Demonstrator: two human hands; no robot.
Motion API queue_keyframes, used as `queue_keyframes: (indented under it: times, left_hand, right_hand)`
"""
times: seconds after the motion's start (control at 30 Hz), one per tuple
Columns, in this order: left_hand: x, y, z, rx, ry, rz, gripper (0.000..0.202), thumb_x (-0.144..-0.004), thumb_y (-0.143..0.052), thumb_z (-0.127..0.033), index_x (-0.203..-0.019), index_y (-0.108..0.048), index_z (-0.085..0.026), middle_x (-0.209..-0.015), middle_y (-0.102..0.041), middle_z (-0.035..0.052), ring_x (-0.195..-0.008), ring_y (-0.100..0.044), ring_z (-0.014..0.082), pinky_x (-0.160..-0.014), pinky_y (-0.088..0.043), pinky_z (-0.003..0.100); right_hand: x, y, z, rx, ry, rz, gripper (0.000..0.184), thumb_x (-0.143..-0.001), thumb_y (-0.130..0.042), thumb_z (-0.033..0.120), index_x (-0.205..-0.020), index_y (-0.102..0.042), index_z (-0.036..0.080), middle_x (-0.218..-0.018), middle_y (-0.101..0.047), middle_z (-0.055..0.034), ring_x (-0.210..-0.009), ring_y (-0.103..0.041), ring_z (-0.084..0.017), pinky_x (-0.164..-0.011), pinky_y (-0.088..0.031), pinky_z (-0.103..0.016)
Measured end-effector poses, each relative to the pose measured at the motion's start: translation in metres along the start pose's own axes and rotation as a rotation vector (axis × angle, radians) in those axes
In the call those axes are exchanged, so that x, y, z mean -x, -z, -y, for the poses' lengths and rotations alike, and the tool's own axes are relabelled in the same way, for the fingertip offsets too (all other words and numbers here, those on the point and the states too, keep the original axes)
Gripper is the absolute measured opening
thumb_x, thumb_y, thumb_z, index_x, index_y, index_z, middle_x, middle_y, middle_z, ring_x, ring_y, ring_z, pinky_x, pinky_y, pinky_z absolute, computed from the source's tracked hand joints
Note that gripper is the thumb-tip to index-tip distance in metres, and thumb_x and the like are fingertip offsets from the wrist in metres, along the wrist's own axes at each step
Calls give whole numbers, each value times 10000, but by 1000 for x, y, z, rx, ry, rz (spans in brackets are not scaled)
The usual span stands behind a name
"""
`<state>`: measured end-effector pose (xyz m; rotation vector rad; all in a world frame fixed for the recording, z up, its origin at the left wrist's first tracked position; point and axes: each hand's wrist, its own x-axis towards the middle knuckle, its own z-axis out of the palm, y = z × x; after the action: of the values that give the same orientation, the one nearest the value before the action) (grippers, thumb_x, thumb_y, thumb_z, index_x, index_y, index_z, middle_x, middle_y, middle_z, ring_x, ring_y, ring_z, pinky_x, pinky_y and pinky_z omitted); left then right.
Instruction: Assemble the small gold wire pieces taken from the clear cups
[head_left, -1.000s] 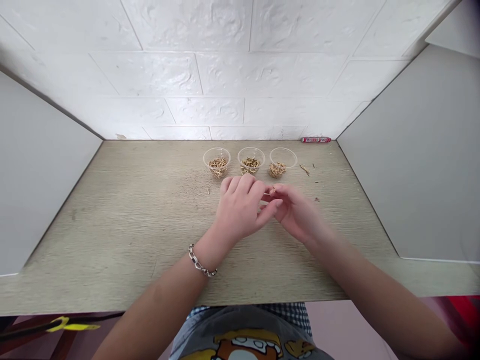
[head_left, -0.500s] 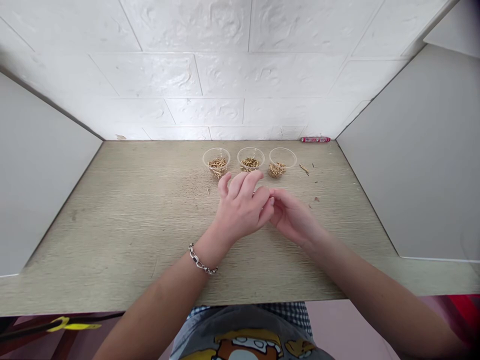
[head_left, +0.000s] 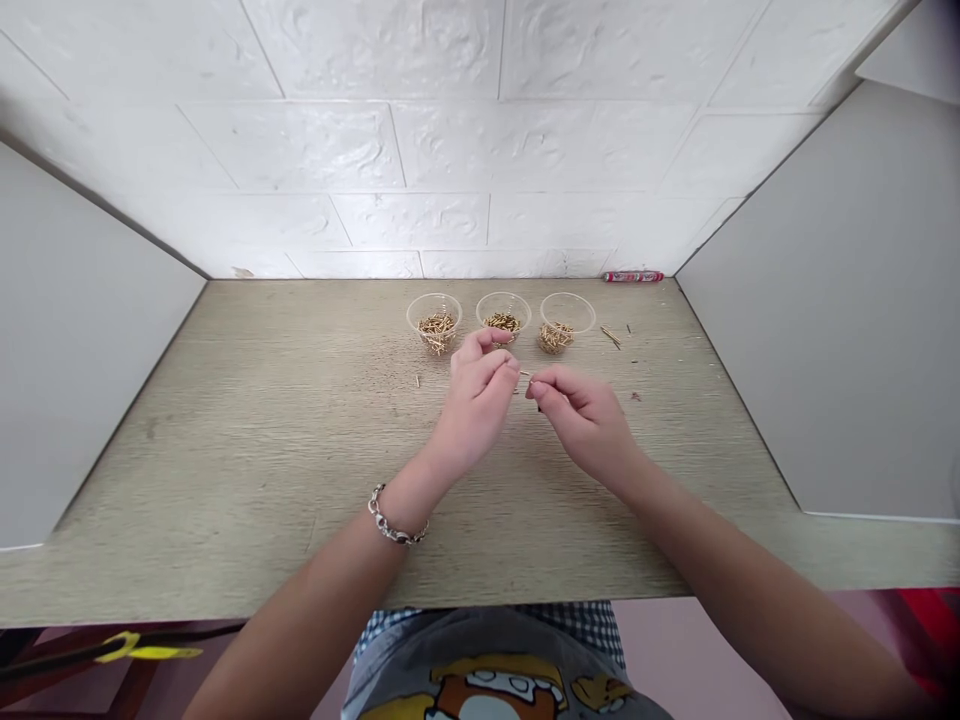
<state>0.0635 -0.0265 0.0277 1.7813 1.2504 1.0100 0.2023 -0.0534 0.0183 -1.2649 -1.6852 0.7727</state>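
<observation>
Red marker (head_left: pixel 632 277): lettering unreadable. Just in front of the middle cup (head_left: pixel 503 294), left hand (head_left: pixel 476 402) and right hand (head_left: pixel 586 418) fingertips are pinched together on one brass pin (head_left: pixel 523 374) held between them.

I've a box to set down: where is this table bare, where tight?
Bare: the left stretch of the tabletop between the left side panel and the left hand, and the near strip along the front edge. Crowded: back centre, three cups right behind that hand and the right hand, loose pins and a red marker further right.
</observation>
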Motion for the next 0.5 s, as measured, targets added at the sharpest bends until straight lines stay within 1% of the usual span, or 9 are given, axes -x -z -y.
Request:
queue_keyframes:
  times: [0.07, 0.13, 0.33, 0.5]
  left_hand:
    - [-1, 0, 0, 18, 13, 30, 278, -857, -370, -250, -603, -444, -164, -1161, -486, 57, -1141, -411, 199, -1014, -325, 409]
    - [0, 0, 0, 14, 8, 41, 280, -854, -372, -247, -593, -433, -163, -1160, -488, 59, -1153, -406, 201, -1022, -320, 412]
    - [0, 0, 0, -7, -18, 54, 286, -857, -371, -247, -588, -420, -162, -1134, -497, 62, -1140, -413, 196, -1018, -328, 409]
    - [0, 0, -2, -29, -39, 56, 290, -857, -375, -229, -577, -405, -161, -1119, -499, 64, -1123, -420, 191, -1015, -327, 401]
  right_hand:
    - [0, 2, 2, 109, 101, -21, 167, -846, -447, 231, -705, -523, 185, -625, -509, 13, -611, -462, -115, -583, -358, -257]
    - [0, 3, 3, 165, 144, -31, 170, -851, -439, 221, -705, -517, 186, -623, -503, 12, -603, -453, -115, -575, -353, -257]
    - [0, 4, 4, 200, 189, -36, 180, -845, -441, 199, -677, -503, 185, -604, -487, 16, -588, -441, -112, -566, -350, -254]
    - [0, 4, 4, 203, 195, -55, 163, -841, -447, 184, -685, -494, 186, -608, -488, 18, -587, -440, -107, -560, -345, -247]
